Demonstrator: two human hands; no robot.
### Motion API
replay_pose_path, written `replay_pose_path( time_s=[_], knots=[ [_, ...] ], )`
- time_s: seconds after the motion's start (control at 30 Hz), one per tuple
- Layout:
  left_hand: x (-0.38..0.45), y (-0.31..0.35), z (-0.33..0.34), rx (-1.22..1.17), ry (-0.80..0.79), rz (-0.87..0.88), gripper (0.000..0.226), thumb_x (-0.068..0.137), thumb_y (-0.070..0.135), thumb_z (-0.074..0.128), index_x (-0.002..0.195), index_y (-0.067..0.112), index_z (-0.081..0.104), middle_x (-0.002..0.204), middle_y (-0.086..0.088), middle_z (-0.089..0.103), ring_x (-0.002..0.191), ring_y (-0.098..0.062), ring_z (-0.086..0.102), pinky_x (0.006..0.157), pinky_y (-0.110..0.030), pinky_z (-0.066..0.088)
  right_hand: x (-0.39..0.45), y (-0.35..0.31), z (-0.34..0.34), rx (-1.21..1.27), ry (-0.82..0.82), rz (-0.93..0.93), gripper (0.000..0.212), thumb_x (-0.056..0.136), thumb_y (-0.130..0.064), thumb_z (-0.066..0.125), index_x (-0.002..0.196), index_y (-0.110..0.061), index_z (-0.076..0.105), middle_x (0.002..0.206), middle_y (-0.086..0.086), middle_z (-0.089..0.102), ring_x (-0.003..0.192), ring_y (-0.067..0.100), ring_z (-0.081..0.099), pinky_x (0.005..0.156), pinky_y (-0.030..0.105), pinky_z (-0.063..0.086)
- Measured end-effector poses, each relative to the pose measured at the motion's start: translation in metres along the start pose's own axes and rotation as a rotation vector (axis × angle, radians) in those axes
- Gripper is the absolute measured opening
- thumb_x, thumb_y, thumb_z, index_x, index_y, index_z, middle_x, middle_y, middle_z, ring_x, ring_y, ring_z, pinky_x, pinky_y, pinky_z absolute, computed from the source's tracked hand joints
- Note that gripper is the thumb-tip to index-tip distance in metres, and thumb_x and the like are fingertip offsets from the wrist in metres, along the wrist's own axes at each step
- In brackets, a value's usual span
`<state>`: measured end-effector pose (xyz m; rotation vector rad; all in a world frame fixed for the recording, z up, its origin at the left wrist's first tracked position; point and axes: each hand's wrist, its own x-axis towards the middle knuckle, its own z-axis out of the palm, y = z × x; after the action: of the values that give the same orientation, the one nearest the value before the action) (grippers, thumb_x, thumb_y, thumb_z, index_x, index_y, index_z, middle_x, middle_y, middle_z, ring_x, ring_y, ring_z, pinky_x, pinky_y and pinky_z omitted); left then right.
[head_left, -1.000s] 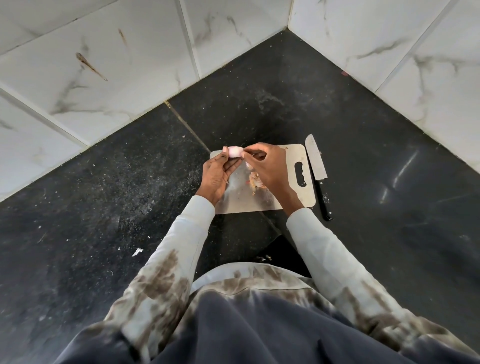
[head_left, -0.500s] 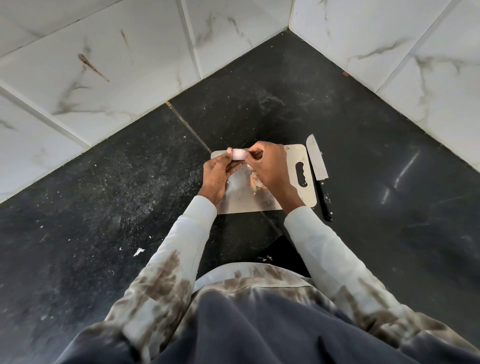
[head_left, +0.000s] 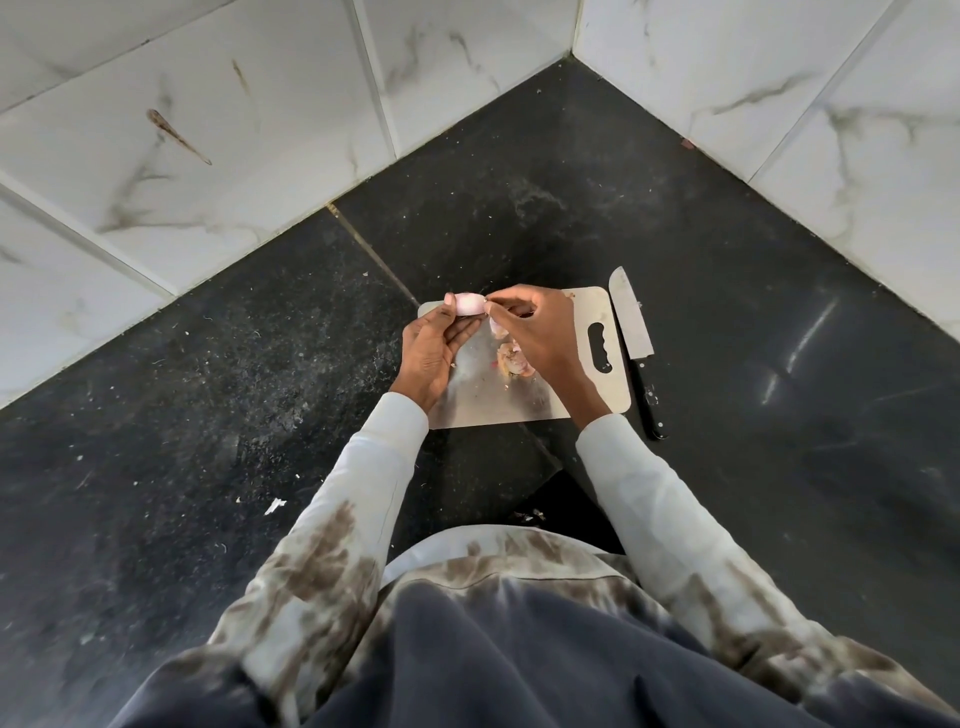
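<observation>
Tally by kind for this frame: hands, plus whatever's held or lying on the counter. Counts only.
left hand: 1
right hand: 1
pink shallot, held by both hands: 1
steel cutting board: 1
knife: 1
heap of peelings: 1
Total: 6

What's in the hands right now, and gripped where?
A small pink onion: left hand holds its left end between thumb and fingers; right hand pinches its right end.

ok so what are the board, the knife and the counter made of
Cutting board: thin grey sheet with a dull brushed sheen, probably stainless steel. Knife: bright metal blade, glossy black handle, likely plastic. Counter: polished black stone, speckled and reflective, perhaps granite.
</observation>
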<state>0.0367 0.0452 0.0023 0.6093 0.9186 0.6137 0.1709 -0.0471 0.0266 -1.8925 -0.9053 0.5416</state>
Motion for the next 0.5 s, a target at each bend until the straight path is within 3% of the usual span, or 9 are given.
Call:
replay_pose_path(
  time_s=[0.13,0.27,0.43,0.5],
  knots=[
    [-0.0011,-0.0007,-0.0009,0.029,-0.01,0.0,0.022,0.109,0.017,0.059,0.117,0.0,0.071,0.125,-0.026,0.075,0.121,-0.037,0.072,0.113,-0.051,0.052,-0.0011,-0.0011,0.003,-0.038,0.054,-0.008,0.019,0.093,-0.027,0.078,0.108,-0.015,0.081,0.1,-0.004,0.08,0.086,0.005,0.07,0.083,0.023,0.059],
    [-0.0018,-0.001,-0.0008,0.042,-0.017,0.007,0.022,0.11,0.019,0.058,0.114,0.003,0.072,0.115,-0.02,0.079,0.114,-0.033,0.076,0.114,-0.05,0.052,-0.0008,-0.002,0.0061,-0.072,0.059,0.006,0.02,0.093,-0.028,0.078,0.108,-0.014,0.079,0.101,-0.002,0.079,0.086,0.009,0.07,0.084,0.026,0.06],
    [0.0033,-0.0014,-0.0007,0.028,0.001,-0.028,0.03,0.111,0.02,0.056,0.13,-0.001,0.063,0.124,-0.024,0.075,0.119,-0.035,0.074,0.113,-0.051,0.053,0.0009,0.0008,0.0061,-0.047,0.039,0.028,0.021,0.095,-0.029,0.076,0.109,-0.014,0.078,0.102,-0.001,0.078,0.089,0.012,0.07,0.085,0.026,0.06],
    [0.0027,-0.0018,-0.0002,0.011,-0.007,-0.044,0.025,0.112,0.019,0.053,0.128,0.001,0.062,0.12,-0.021,0.077,0.116,-0.034,0.075,0.113,-0.05,0.053,0.0013,0.0023,0.0067,-0.028,0.04,0.038,0.02,0.096,-0.03,0.075,0.108,-0.015,0.077,0.101,-0.003,0.077,0.089,0.011,0.07,0.085,0.025,0.059]
  ],
)
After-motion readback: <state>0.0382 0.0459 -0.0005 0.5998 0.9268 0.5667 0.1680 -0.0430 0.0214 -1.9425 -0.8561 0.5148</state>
